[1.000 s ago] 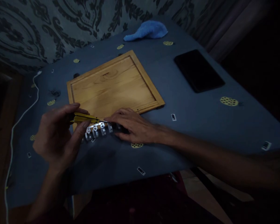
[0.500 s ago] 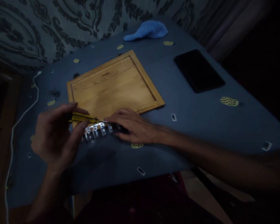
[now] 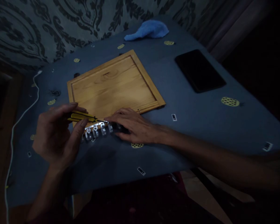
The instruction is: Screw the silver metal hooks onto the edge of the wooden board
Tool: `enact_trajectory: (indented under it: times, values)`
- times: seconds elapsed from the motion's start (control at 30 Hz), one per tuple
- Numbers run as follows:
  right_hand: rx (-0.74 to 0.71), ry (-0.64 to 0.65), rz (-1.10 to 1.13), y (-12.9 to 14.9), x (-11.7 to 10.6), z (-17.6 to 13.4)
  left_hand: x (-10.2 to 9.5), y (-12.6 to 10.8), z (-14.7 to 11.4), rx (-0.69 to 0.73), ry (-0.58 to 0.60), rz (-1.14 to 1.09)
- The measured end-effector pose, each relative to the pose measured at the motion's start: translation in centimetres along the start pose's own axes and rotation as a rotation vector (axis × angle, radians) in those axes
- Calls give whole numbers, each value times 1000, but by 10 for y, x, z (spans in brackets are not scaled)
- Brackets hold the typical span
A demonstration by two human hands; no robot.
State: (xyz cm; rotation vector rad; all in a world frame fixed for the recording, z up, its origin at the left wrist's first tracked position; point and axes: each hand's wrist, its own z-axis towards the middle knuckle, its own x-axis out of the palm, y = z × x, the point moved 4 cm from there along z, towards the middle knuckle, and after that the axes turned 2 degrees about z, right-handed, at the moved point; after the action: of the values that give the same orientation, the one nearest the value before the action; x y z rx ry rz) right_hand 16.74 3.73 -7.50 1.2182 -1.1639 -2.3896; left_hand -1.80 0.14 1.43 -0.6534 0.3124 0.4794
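My left hand (image 3: 58, 137) is closed around the yellow handle of a screwdriver (image 3: 82, 117), fingers and thumb on opposite sides. Its thin shaft points right, toward my right index fingertip. Below the shaft, a shiny metal hook rail (image 3: 95, 127) with several curved hooks lies along the near edge of a framed wooden board (image 3: 107, 84). My right hand (image 3: 132, 126) is closed over the right end of this rail, index finger by the screwdriver tip and thumb lower down. The tip's exact contact point, and any screw there, cannot be made out.
A blue cloth (image 3: 151, 29) lies at the table's back. A black tablet-like slab (image 3: 199, 71) rests on the right. A white cable (image 3: 12, 133) runs down the left side. A small dark tangle (image 3: 54, 92) sits left of the board on the grey patterned tablecloth (image 3: 158, 161).
The screwdriver handle has turned and shifted slightly in my left fingers. My right hand, the hook rail and the board keep their places; the whole view has drifted very slightly.
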Motion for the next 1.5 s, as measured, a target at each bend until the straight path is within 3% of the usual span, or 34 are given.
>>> enact_trajectory:
  times: [1.07,1.5]
  values:
    - [-10,3,-21,0,0,-1,2,-2,1,13,19,4]
    - [-24,-13,-8,-1,0,-1,-3,0,1,45,66,184]
